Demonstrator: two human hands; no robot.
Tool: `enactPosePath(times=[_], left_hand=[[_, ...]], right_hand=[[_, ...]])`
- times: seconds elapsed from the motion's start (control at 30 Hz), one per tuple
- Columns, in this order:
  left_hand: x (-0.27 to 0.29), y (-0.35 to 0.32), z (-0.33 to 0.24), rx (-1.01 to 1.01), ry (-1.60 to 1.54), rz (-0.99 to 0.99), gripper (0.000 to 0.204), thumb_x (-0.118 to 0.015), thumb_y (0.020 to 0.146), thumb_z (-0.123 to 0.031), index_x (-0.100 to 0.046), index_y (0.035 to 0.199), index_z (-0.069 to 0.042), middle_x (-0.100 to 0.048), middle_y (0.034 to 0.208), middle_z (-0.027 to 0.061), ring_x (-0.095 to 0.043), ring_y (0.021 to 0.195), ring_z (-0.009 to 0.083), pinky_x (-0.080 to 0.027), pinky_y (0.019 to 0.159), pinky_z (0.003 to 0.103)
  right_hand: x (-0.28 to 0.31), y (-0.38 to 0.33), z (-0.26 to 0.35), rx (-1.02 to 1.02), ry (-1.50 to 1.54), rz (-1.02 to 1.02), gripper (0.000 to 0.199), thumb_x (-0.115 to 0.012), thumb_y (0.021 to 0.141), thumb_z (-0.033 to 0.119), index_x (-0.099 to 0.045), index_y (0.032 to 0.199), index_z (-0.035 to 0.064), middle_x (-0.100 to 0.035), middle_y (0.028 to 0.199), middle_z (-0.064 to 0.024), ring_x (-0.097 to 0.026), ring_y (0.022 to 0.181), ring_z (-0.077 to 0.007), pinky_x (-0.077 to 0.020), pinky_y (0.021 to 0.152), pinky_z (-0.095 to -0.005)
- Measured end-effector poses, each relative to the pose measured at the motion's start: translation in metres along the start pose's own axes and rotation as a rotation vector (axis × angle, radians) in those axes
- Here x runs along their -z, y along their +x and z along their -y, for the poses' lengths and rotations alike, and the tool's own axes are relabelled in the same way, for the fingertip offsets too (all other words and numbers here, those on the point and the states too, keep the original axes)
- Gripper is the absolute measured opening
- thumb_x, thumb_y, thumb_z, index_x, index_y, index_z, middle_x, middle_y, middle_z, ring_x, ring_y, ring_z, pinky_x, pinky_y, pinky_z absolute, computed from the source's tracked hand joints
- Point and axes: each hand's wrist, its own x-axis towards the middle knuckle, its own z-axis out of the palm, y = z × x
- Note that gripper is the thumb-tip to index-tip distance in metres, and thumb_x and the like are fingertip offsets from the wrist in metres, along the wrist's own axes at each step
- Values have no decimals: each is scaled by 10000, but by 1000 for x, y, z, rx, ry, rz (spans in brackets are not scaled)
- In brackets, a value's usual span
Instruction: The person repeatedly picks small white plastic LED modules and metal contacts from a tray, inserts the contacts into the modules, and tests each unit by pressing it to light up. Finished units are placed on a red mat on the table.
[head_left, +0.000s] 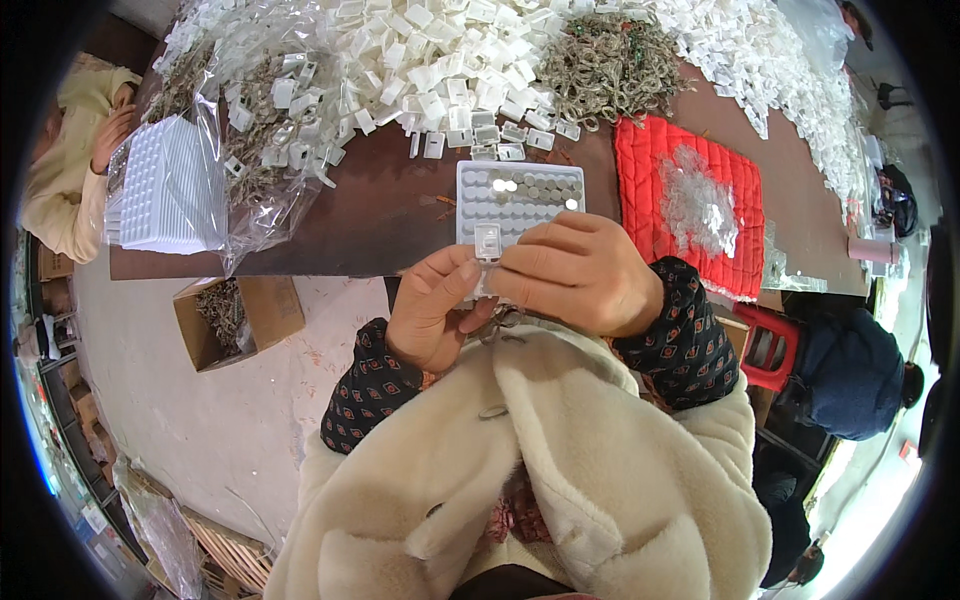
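Between my two hands, in front of my chest, is a small clear plastic case (pixel 487 240). My left hand (pixel 432 307) pinches its left side between thumb and fingers. From the right, my right hand (pixel 583 275) closes its fingers against the case; its fingertips are partly hidden. Just beyond stands a white tray (pixel 468 205) with rows of round hollows. Several silver button cells (pixel 545 188) sit in its upper rows. A large heap of the same kind of clear cases (pixel 440 70) lies farther back on the brown table.
Tangled thin wires (pixel 612 65) are piled at the back. On a red quilted cloth (pixel 640 180) at right lie small clear pieces (pixel 697 205). Stacked white trays (pixel 172 185) stand at left. Below the table edge is a cardboard box (pixel 270 310). Another person's hand (pixel 113 135) shows far left.
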Motion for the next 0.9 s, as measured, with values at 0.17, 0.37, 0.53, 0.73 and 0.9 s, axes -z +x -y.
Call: enactPosePath(times=[0.17, 0.37, 0.53, 0.73, 0.9], left_hand=[[5, 3, 3, -30, -10, 4, 275, -598, 986, -203, -574, 1172, -1, -648, 987, 88, -582, 737, 122, -412, 521, 196], [6, 5, 6, -82, -114, 66, 241, -604, 976, -134, -586, 1177, -2, -662, 1024, 93, -603, 796, 128, -439, 578, 221], [11, 4, 5, -119, -84, 43, 276, -621, 961, -113, -580, 1210, 0, -660, 1048, 99, -600, 815, 133, -442, 593, 226], [15, 7, 4, -74, -90, 94, 264, -626, 950, -97, -584, 1193, -4, -666, 1069, 110, -617, 842, 130, -441, 590, 217], [12, 2, 0, -38, -71, 114, 266, -645, 938, -105, -585, 1176, -4, -673, 1057, 124, -628, 844, 123, -436, 549, 199]], right_hand=[[0, -6, -35, -231, -120, -204, 178, -663, 825, 63, -694, 999, 38, -700, 949, -126, -687, 823, -270, -548, 722, -379], [-13, -3, -96, -1041, -198, -265, 244, -711, 862, 166, -603, 1027, 22, -709, 903, -150, -697, 827, -341, -543, 700, -415], [-1, -20, -90, -935, -48, -455, 257, -709, 856, 149, -602, 1054, 24, -709, 913, -155, -706, 826, -305, -545, 726, -378], [37, -65, -42, -1024, 216, -329, 176, -600, 902, -13, -636, 1074, 0, -676, 863, -68, -613, 773, -96, -488, 705, -244], [33, -99, -21, -1145, 235, -150, 186, -573, 862, -44, -660, 1019, 2, -680, 839, -93, -624, 763, -108, -488, 690, -260]])
